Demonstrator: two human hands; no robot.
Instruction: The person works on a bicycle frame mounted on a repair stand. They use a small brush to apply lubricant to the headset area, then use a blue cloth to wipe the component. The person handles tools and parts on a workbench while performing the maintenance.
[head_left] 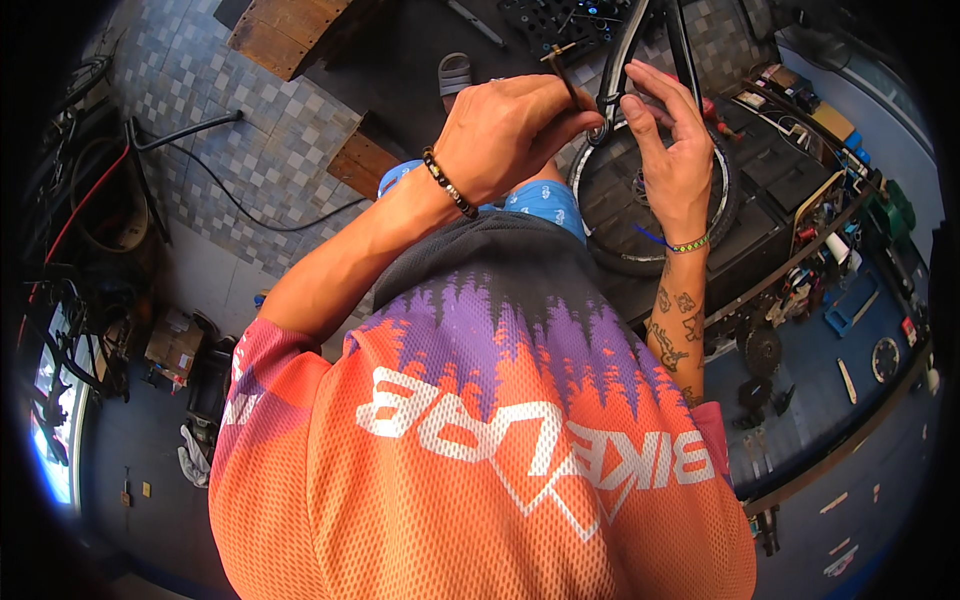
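Observation:
My left hand (512, 128) is closed, thumb and fingers pinched around a thin dark rod with a brass-coloured crosspiece (560, 51) at its upper end. Its fingertips are beside the lower end of a glossy black bike tube (620, 62); whether they touch it I cannot tell. My right hand (678, 150) is on the tube's other side, fingers stretched upward and the thumb close to the tube. Nothing shows in its palm. Below and behind the hands is a bicycle wheel (722, 205) with a black tyre, partly hidden by my right hand and forearm.
A bench (800, 290) crowded with tools and parts runs along the right. Wooden blocks (285, 38) and a grey sandal (455, 76) are at the top. A black cable (245, 212) crosses the tiled floor on the left, near a black stand arm (190, 132).

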